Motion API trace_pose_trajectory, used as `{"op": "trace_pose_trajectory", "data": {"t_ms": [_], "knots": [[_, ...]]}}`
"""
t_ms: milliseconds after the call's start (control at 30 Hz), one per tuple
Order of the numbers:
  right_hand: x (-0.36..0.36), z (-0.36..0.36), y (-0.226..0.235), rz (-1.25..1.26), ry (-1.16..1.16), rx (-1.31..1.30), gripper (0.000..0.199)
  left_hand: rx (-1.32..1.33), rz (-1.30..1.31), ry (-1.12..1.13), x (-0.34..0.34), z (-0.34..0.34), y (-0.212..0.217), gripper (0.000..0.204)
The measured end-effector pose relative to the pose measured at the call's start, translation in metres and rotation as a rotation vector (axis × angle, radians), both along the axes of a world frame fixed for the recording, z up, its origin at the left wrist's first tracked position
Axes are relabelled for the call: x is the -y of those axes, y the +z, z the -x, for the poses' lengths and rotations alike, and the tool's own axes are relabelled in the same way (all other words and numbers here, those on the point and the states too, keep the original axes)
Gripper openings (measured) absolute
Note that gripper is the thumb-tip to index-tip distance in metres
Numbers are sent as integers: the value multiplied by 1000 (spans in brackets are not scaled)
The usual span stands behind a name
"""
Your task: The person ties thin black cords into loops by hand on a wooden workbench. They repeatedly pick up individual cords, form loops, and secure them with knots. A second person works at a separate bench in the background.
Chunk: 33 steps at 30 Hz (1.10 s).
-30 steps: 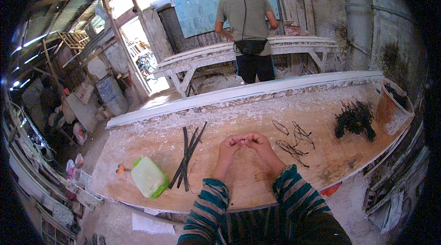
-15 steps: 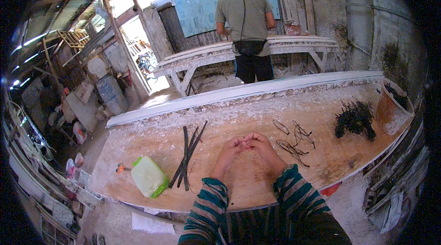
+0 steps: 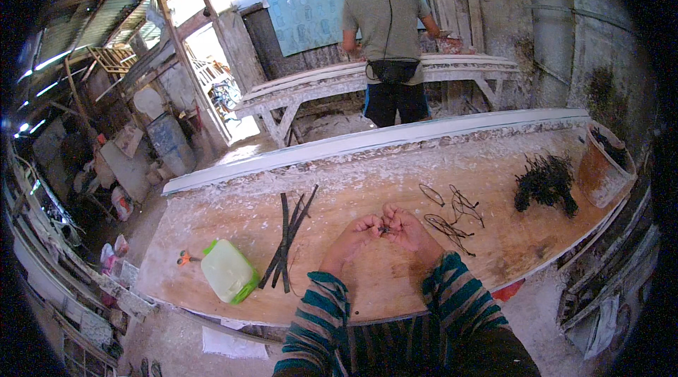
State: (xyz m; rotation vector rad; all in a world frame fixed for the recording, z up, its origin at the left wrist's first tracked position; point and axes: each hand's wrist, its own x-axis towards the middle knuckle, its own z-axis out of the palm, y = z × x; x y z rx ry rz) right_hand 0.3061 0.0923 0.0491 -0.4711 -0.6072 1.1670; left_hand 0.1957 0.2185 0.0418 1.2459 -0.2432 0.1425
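pinching a small dark wire piece (image 3: 383, 229) at lower centre, left hand (image 3: 351, 236) and right hand (image 3: 408, 230) press together; bent wires (image 3: 452, 211) lie finished, tangled pile (image 3: 545, 183) untouched.

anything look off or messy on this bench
Nothing looks spilled or broken. The green plastic jug lies on its side near the bench front edge, and loose wire pieces are scattered right of the hands. Left hand and right hand pinch something small together.

Pale green plastic jug (image 3: 227, 271) w/ green cap lies on its side at workbench (image 3: 367, 186) left end. Orange bucket (image 3: 600, 168) far right. No labels/screens seen, prob.
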Motion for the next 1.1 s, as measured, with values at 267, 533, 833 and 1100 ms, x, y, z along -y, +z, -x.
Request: {"op": "trace_pose_trajectory", "data": {"t_ms": [267,533,833,1100], "knots": [[-7,-8,-3,-14,-206,121,9,-28,216,280,14,-5,6,21],[-11,-4,-9,54,-227,179,7,-33,-171,421,11,-8,4,15],[-23,-3,-25,213,-563,536,9,182,-949,781,8,-6,3,11],[-13,21,-19,145,-723,709,11,315,-1008,861,11,-1,5,12]]}}
